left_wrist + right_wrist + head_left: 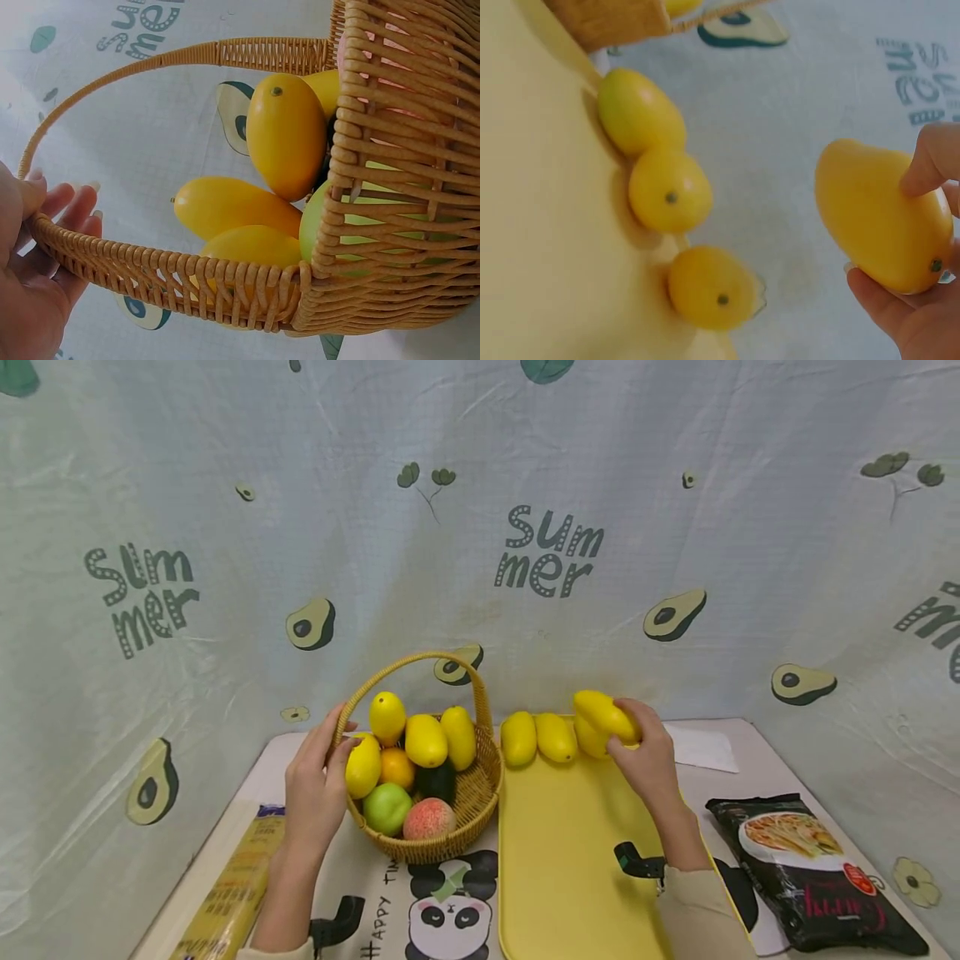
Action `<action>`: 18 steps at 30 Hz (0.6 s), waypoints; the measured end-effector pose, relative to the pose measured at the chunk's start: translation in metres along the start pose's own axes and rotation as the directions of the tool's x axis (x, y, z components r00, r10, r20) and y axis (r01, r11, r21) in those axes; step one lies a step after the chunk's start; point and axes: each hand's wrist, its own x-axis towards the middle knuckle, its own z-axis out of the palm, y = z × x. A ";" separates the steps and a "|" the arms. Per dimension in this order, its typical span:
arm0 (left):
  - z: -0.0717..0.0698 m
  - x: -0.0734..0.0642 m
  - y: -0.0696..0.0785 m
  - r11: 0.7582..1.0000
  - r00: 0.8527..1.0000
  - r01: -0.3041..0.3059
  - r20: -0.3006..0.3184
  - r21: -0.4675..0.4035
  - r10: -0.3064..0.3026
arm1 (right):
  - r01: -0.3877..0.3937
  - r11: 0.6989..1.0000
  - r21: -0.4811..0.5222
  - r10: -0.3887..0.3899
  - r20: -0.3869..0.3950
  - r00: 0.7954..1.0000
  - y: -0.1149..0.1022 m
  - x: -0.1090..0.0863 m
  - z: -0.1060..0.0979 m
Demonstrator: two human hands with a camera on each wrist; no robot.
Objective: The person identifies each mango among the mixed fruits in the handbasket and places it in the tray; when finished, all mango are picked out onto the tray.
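Note:
My left hand (313, 789) grips the handle (150, 262) of a wicker basket (480, 797), thumb and fingers around it. Inside the basket lie several yellow mangoes (426, 741), an orange (397, 769), a green apple (387, 810), a pinkish peach (429, 819) and a dark green fruit (435, 782), partly covered. Above the far end of a yellow tray (577, 852), my right hand (649, 756) holds a mango (874, 214) between thumb and fingers. Three more mangoes (670, 189) sit in a row along the tray's far edge, one partly hidden by the held mango in the head view.
At the right lies a black food packet (813, 877), with a white sheet (701, 748) behind it. A long yellow packet (236, 885) lies at the left. A printed panda (450, 914) shows on the tabletop. A patterned curtain (420, 568) closes off the back.

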 end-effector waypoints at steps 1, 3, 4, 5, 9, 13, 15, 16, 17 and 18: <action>0.000 0.000 0.000 1.000 1.000 -0.001 -0.001 0.002 0.001 | -0.015 1.000 -0.017 0.015 -0.009 1.000 0.004 0.000 -0.002; 0.001 0.001 0.000 1.000 1.000 -0.002 -0.004 0.004 0.002 | -0.046 0.998 -0.034 0.044 -0.031 0.999 0.014 0.001 -0.006; 0.000 0.000 0.000 1.000 1.000 0.001 -0.006 0.003 -0.001 | -0.065 0.997 -0.043 0.064 -0.039 0.997 0.019 0.001 -0.007; 0.000 0.000 0.000 1.000 1.000 0.004 -0.007 -0.001 -0.004 | -0.088 0.995 -0.050 0.085 -0.047 0.995 0.023 0.002 -0.009; 0.000 0.000 0.000 1.000 1.000 0.014 0.002 -0.008 -0.014 | -0.195 0.977 -0.085 0.190 -0.069 0.979 0.042 0.002 -0.012; 0.000 -0.001 0.001 1.000 1.000 0.016 0.003 -0.006 -0.016 | -0.279 0.951 -0.132 0.276 -0.040 0.960 0.057 0.000 -0.013; 0.000 -0.001 0.001 1.000 1.000 0.010 -0.001 -0.004 -0.010 | -0.297 0.942 -0.156 0.299 -0.009 0.954 0.063 -0.003 -0.012; 0.000 0.000 0.001 1.000 1.000 0.007 -0.001 -0.003 -0.007 | -0.308 0.937 -0.165 0.314 0.010 0.949 0.066 -0.004 -0.011; -0.001 0.000 0.001 1.000 1.000 0.005 0.001 0.001 -0.005 | -0.314 0.933 -0.175 0.323 0.025 0.946 0.068 -0.006 -0.010; -0.002 0.000 0.001 1.000 1.000 0.001 0.000 0.002 -0.001 | -0.316 0.931 -0.185 0.329 0.040 0.944 0.069 -0.008 -0.008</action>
